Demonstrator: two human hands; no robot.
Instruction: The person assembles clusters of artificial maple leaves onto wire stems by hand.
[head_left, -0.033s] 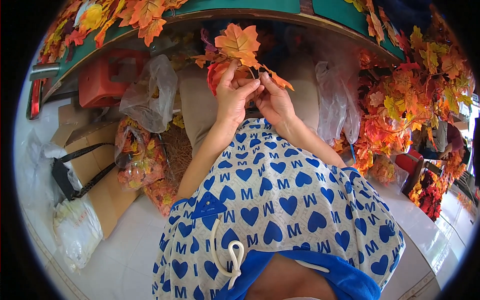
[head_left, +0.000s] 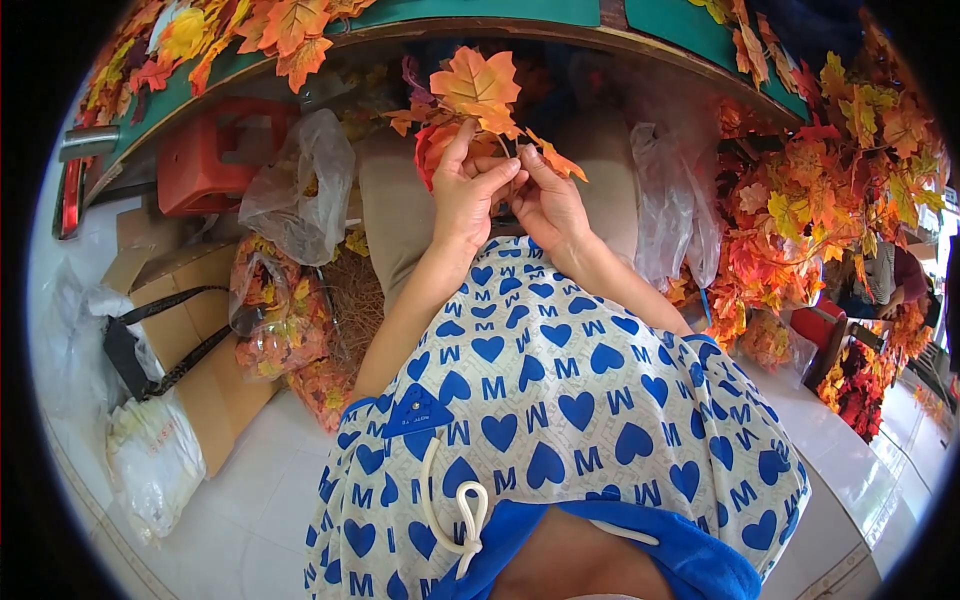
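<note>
Above my lap I hold a spray of artificial maple leaves [head_left: 476, 88], mostly orange with a red leaf and a purple sprig at its left side. My left hand [head_left: 466, 192] is closed on the stem, its index finger stretched up along the leaves and its thumb pressed toward the other hand. My right hand [head_left: 552, 205] pinches the thin stem close beside the left fingertips, below a small orange leaf [head_left: 558, 157] leaning to the right. The two hands almost touch, and the lower stem is hidden behind the fingers.
A green-topped table [head_left: 480, 12] curves across the far side. Many hanging leaf garlands [head_left: 800, 200] fill the right. At left are a red plastic stool [head_left: 190, 175], a clear plastic bag [head_left: 300, 190], bagged leaves [head_left: 280, 320] and a cardboard box [head_left: 215, 400]. Another person sits far right.
</note>
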